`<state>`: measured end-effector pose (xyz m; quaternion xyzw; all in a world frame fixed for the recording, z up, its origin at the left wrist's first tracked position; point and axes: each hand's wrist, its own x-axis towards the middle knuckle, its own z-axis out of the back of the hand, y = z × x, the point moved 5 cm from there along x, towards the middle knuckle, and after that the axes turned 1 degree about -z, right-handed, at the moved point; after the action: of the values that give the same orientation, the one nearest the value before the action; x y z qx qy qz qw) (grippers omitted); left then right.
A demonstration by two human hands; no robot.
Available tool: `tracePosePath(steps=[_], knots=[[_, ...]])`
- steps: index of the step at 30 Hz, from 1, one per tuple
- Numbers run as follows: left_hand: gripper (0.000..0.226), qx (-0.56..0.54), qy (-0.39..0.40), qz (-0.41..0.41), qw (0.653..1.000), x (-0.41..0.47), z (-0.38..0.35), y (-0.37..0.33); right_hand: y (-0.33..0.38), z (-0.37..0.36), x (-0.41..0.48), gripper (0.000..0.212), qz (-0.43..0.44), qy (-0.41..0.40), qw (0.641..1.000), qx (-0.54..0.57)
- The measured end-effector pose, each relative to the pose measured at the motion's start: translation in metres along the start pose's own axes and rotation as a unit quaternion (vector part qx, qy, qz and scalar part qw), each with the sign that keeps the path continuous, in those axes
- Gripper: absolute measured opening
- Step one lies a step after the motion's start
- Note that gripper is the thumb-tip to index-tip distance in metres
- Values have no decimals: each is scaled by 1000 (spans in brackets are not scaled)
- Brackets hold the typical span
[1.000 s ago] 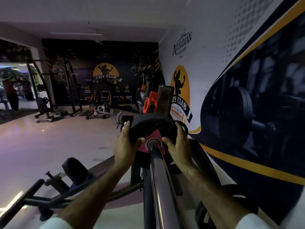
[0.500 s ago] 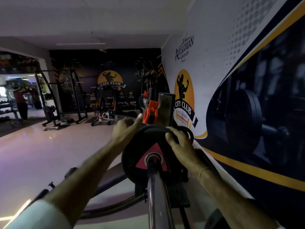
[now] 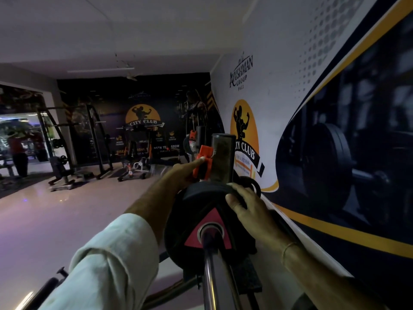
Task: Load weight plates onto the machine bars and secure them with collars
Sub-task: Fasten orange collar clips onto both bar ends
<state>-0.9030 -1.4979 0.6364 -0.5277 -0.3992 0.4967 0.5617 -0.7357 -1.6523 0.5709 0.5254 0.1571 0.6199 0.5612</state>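
**Plate on bar, left hand at collar**

Weight plate (image 3: 190,222): black, with a pink triangle at the hub. It is threaded on the chrome bar (image 3: 210,278) and sits at the bar's far end, upright, face toward the camera. The bar passes through its centre hole.

Right hand (image 3: 248,209): its fingers are curled over the plate's upper right rim and grasp it, with the palm against the plate's face.

Left hand (image 3: 184,174): it is stretched forward past the plate's upper left rim, with a white sleeve (image 3: 111,260) on the forearm. One extended fingertip lies on the orange collar (image 3: 204,163). The frame is blurred there, so it cannot be told whether the other fingers close round the collar.

The collar sits on the left side of a dark upright post (image 3: 223,157), just beyond the plate's top edge.

Background: a wall mural (image 3: 244,139) reads "CITY CLUB", just right of the post. Dark racks (image 3: 73,142) stand on the floor at far left, well apart from the bar.
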Motion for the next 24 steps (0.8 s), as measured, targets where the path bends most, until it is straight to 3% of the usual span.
tracePosePath(steps=[4, 8, 17, 20, 24], knots=[[100, -14, -21, 2, 1000, 16, 8, 6, -1, -1, 0, 51, -3, -3, 1000, 4], [87, -52, -30, -27, 998, 15, 13, -1, -1, 0, -1, 50, -6, -6, 1000, 4], [85, -79, -84, -103, 988, -19, 44, -37, 8, 1, -3, 50, -17, 10, 999, -28], [78, -76, -51, -119, 989, -51, 48, -41, 17, 4, -9, 48, -28, 24, 999, -31], [75, -66, 51, -110, 990, -113, 43, -36, 35, 10, -17, 47, -35, 31, 999, -25]])
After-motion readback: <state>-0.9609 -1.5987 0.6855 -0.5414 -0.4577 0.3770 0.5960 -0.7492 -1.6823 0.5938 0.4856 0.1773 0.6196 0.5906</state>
